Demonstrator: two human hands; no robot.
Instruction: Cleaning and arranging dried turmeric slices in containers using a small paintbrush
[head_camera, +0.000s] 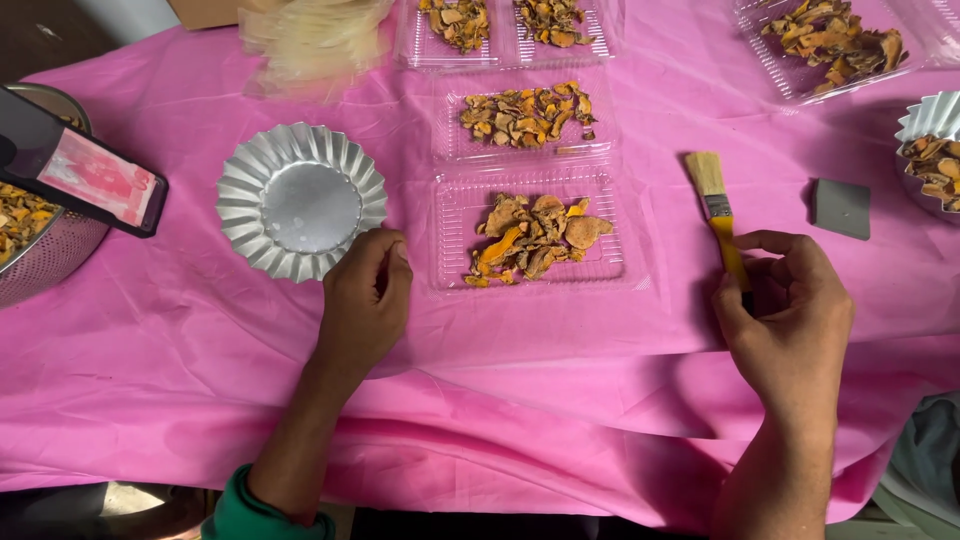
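Left hand (362, 305): loosely curled, palm down on the pink cloth (560, 400), fingertips at the near rim of the foil dish (300, 200); it grips nothing.
Right hand (785, 315): fingers closed around the yellow handle of the brush (718, 215), bristles pointing away from the person.
Cloth: covers the desk, creased, hanging over the near edge.
Foil dish: one, fluted, silver, empty, just beyond the left hand.
Near tray (530, 235): clear plastic, holding orange-brown dried slices, between the two hands and a little beyond them.
Second tray (522, 118): directly behind the first, touching it, same slices.
Trays counted: five with slices in view, with two side by side at the far edge (505, 25) and one at far right (830, 40).
Grey square (841, 208): one flat piece, right of the brush, apart from it.
Foil cup (935, 150): one, at the right edge, filled with slices, partly cut off.
Colander (35, 230): one metal bowl at the left edge, slices inside, a dark device with a pink panel (85, 170) lying across its rim.
Pale stack (315, 40): blurred yellowish bundle at the far side, beyond the foil dish; what it is made of cannot be told.
In the way: nothing lies between either hand and the near tray.
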